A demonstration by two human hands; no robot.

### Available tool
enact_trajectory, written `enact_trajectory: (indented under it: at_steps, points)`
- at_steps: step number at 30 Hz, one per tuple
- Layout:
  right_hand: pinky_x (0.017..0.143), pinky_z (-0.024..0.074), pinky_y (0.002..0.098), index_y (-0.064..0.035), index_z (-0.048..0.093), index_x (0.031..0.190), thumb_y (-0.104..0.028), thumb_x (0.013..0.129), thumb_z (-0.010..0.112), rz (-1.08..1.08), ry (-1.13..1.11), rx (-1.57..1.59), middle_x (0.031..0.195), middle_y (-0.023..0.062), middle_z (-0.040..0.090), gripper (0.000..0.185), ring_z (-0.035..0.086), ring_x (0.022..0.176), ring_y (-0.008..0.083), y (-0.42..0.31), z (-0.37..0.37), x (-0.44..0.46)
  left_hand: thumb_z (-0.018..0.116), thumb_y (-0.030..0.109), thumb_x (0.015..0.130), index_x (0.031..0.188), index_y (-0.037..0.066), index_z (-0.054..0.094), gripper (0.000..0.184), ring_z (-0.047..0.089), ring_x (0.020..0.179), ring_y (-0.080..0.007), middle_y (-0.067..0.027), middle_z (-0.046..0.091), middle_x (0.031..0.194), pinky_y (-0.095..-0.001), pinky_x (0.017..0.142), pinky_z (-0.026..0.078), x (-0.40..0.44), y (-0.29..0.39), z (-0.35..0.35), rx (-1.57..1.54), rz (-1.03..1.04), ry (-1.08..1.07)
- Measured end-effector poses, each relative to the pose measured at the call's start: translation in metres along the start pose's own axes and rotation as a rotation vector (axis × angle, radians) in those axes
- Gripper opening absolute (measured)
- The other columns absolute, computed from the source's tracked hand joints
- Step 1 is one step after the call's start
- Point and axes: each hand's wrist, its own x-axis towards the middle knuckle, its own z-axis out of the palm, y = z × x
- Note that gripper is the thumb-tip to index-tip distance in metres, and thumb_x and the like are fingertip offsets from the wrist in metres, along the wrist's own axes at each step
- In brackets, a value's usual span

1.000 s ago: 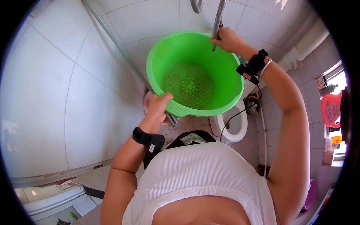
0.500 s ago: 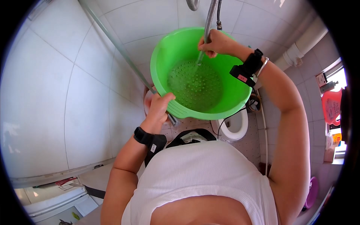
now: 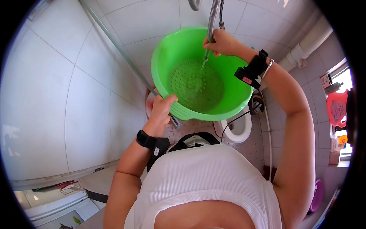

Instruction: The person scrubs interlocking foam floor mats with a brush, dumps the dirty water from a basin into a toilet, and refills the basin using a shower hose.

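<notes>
A large green basin (image 3: 234,103) with a bumpy bottom is tilted toward me, with water pooled in it. My left hand (image 3: 162,108) is closed on its near left rim, thumb over the edge. At the far side, my right hand (image 3: 223,42) grips a ribbed metal hose (image 3: 213,19) near its lower end. Water runs from the hose end into the basin. Both wrists carry black strapped devices.
Below the basin's right side is a white toilet (image 3: 242,128). A metal pole (image 3: 118,45) slants down on the left along the tiled wall. On the right are a white pipe (image 3: 305,47), a red bottle (image 3: 337,108) on the window ledge, and a purple basin (image 3: 317,196).
The basin has shifted slightly to the left. The hose end in my right hand points a little differently, and the water stream lands slightly higher. My left hand keeps its hold on the rim.
</notes>
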Motion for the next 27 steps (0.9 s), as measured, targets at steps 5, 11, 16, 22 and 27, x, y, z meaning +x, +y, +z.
enact_trajectory:
  at_steps: [5,11,16,22,27]
  points:
    - [0.051,0.0481,0.0260,0.0032,0.061,0.087,-0.014,0.081,0.059,-0.082,0.132,0.076,0.060,0.0056,0.059,0.019,0.060,0.053,0.0133,0.012,0.016,0.016,0.056,0.002,0.071,0.089,-0.003,0.058,0.019,0.055,0.071,-0.0136,-0.0055,0.058,0.082,-0.0271,0.063,0.044,-0.002,-0.004,-0.004,0.006,0.011,-0.018]
    - [0.052,0.0482,0.0255,0.0031,0.061,0.088,-0.015,0.081,0.059,-0.101,0.078,0.065,0.061,0.0058,0.059,0.020,0.060,0.054,0.0127,0.003,0.013,0.011,0.055,0.001,0.071,0.090,-0.003,0.058,0.020,0.055,0.073,-0.0136,-0.0052,0.059,0.084,-0.0270,0.064,0.044,-0.008,0.001,0.004,-0.024,0.033,-0.033]
    - [0.053,0.0485,0.0250,0.0028,0.060,0.088,-0.015,0.081,0.059,-0.104,0.060,0.140,0.061,0.0054,0.059,0.020,0.059,0.055,0.0122,0.004,0.016,0.016,0.055,0.001,0.071,0.092,-0.004,0.058,0.022,0.056,0.074,-0.0144,-0.0057,0.059,0.085,-0.0273,0.065,0.044,-0.008,0.000,0.005,-0.011,0.037,-0.016]
    - [0.053,0.0485,0.0249,0.0026,0.060,0.088,-0.015,0.081,0.060,-0.103,0.084,0.134,0.062,0.0059,0.059,0.019,0.059,0.056,0.0120,0.009,0.016,0.021,0.055,0.001,0.071,0.093,-0.005,0.057,0.023,0.056,0.075,-0.0153,-0.0065,0.059,0.086,-0.0276,0.066,0.045,-0.008,0.003,0.003,-0.003,0.002,-0.028]
    - [0.053,0.0485,0.0246,0.0035,0.060,0.087,-0.014,0.082,0.059,-0.171,0.176,0.167,0.062,0.0058,0.059,0.018,0.059,0.055,0.0119,0.007,0.025,0.027,0.056,0.003,0.073,0.097,-0.003,0.056,0.024,0.056,0.077,-0.0169,-0.0079,0.059,0.087,-0.0300,0.070,0.046,-0.005,0.000,-0.002,0.022,-0.019,-0.058]
